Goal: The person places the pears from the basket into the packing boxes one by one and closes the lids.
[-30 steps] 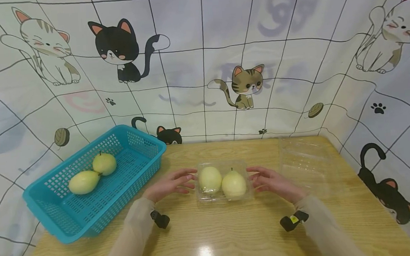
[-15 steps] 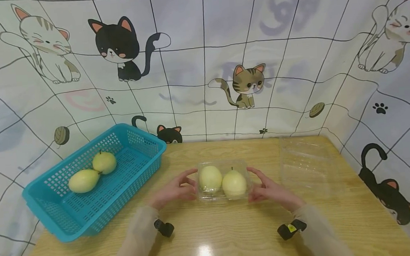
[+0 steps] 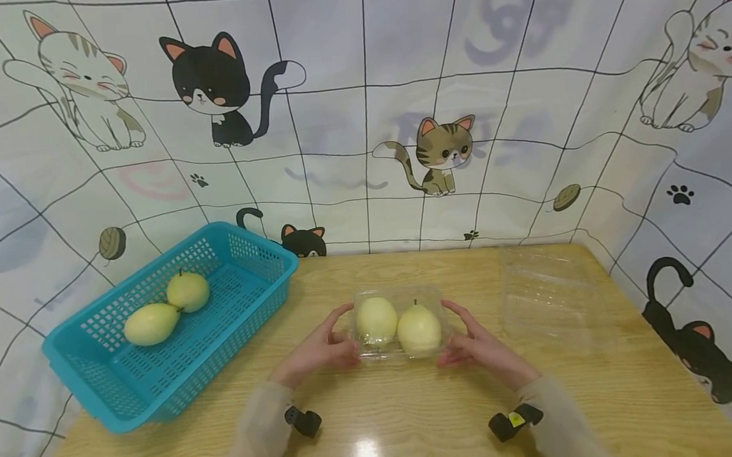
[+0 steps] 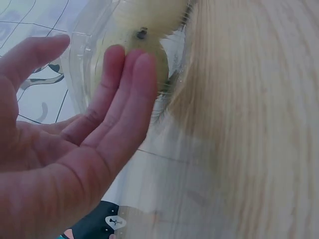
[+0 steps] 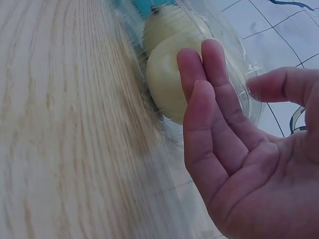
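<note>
Two pale yellow-green pears, a left pear and a right pear, sit side by side inside a clear plastic box at the table's middle. At the box's left end is my left hand, one finger reaching to the upper corner and the others lower along the side. My right hand mirrors it at the right end. In the left wrist view, relaxed fingers lie against or very near the clear wall. Similarly, the right wrist view has extended fingers by the box, one fingertip touching its edge.
A blue perforated basket stands at left with two more pears, one upright pear and one lying pear. Another clear plastic container lies at right on the wooden table. Behind hangs a cat-patterned sheet.
Both hands have come closer to the box's ends, with the lower fingers drawn in toward its front corners. The wrists have shifted inward and slightly down. The box and pears look unmoved.
</note>
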`<state>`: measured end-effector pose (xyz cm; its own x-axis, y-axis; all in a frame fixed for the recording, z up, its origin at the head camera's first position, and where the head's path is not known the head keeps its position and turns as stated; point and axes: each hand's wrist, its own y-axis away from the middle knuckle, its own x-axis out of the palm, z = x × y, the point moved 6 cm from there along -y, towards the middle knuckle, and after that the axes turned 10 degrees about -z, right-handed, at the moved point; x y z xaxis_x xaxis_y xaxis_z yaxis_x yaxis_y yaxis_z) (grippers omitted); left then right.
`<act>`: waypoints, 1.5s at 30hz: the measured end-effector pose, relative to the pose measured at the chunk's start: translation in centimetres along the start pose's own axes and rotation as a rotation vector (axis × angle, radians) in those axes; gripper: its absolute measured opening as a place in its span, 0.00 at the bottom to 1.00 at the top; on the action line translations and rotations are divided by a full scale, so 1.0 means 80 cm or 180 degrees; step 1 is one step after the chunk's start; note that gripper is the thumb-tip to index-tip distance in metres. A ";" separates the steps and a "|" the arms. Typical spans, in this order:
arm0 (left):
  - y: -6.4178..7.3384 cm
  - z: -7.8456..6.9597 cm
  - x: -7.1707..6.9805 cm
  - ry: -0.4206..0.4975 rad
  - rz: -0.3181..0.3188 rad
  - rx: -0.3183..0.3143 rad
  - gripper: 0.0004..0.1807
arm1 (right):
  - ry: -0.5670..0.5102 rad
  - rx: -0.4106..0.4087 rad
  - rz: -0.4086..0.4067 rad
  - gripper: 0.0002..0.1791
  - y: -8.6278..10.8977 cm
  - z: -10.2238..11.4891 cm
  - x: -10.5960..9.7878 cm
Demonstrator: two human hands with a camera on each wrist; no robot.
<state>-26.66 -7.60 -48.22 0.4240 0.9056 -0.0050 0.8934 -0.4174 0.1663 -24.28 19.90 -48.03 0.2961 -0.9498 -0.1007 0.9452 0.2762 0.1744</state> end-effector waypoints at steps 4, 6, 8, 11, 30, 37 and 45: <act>0.000 0.003 0.005 0.0181 0.0044 0.0003 0.45 | 0.0010 -0.0030 -0.0076 0.41 0.001 0.002 0.003; 0.000 0.004 0.008 0.0284 0.0083 0.0004 0.45 | 0.0045 -0.0027 -0.0103 0.41 0.002 0.003 0.003; 0.000 0.005 0.010 0.0363 0.0097 0.0006 0.45 | 0.0076 -0.0001 -0.0140 0.41 0.002 0.003 0.003; -0.001 0.006 0.011 0.0419 0.0034 0.0006 0.45 | 0.0116 0.0054 -0.0175 0.40 0.001 0.004 0.003; -0.005 0.011 0.013 0.0443 -0.0118 -0.0045 0.45 | 0.0211 0.0228 -0.0231 0.41 -0.001 0.008 0.003; -0.003 0.008 0.017 0.0396 -0.0166 -0.0022 0.44 | 0.0107 0.0179 -0.0189 0.41 0.000 0.013 0.007; -0.001 0.005 0.017 0.0349 -0.0256 -0.0025 0.44 | 0.0256 0.0277 -0.0214 0.41 -0.001 0.011 0.004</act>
<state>-26.12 -6.35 -48.68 0.3319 0.9391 0.0891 0.9225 -0.3429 0.1774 -24.36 19.47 -47.22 0.2460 -0.9499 -0.1926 0.9487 0.1952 0.2487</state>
